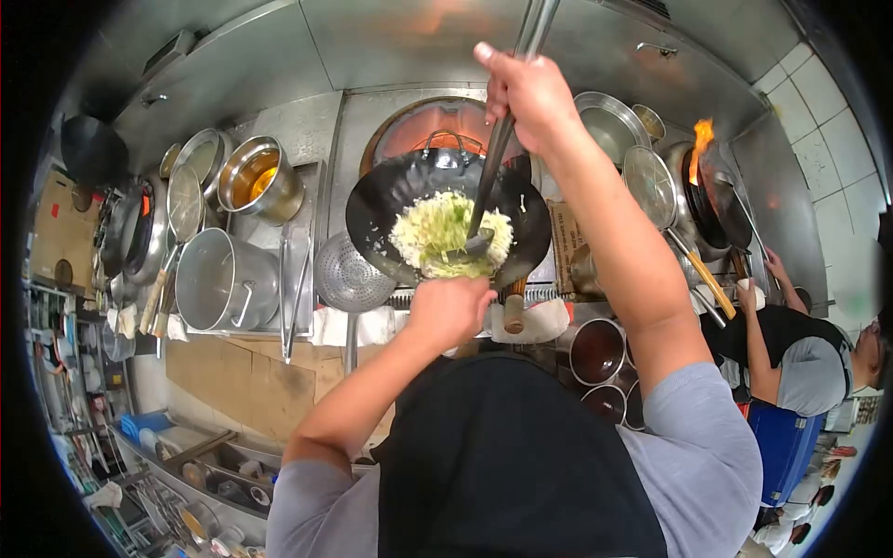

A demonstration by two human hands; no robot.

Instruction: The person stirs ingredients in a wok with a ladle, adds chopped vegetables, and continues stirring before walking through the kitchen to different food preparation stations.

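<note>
My right hand (530,98) is closed around the long metal handle of a wok ladle (488,181), thumb pointing up along it. The handle slants down into the black wok (377,200), and the ladle's head lies partly among the food. That food (419,228) is a pale, shredded mix with green pieces, spread over the wok's bottom. My left hand (451,312) is closed at the near edge of the wok; its exact hold there is hidden by the hand. The wok's loop handle (449,139) shows on the far side.
Left stand a pot of amber liquid (251,177), a large empty-looking pot (226,279) and a perforated skimmer (353,272). Right are a mesh strainer (651,186) and a flame (702,149) over another pan. A co-worker (791,353) works there. Containers of dark liquid (596,352) sit nearby.
</note>
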